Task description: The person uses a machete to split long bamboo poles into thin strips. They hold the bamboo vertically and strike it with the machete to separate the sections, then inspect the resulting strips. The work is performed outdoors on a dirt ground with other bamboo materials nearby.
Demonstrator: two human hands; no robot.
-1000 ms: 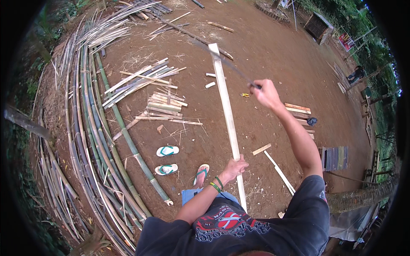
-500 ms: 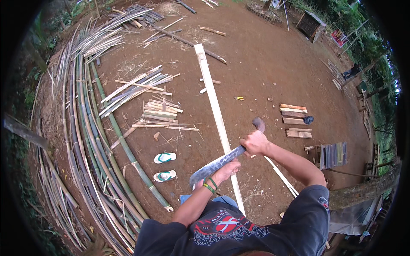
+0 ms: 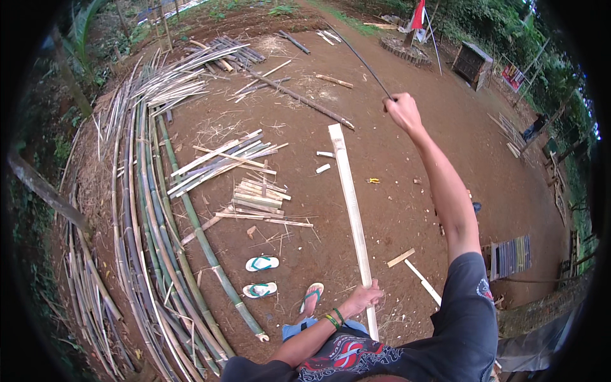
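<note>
Half a second ago my right hand was low beside the plank, the machete slanting broad face up above my left hand; now that arm is stretched up and forward, and the blade points away from me as a thin dark line. A second ago it crossed the plank near its far end instead. My view has tipped up, bringing a red cloth into sight, and the plank's far end, which overlapped the dark pole, now shows just short of it.
</note>
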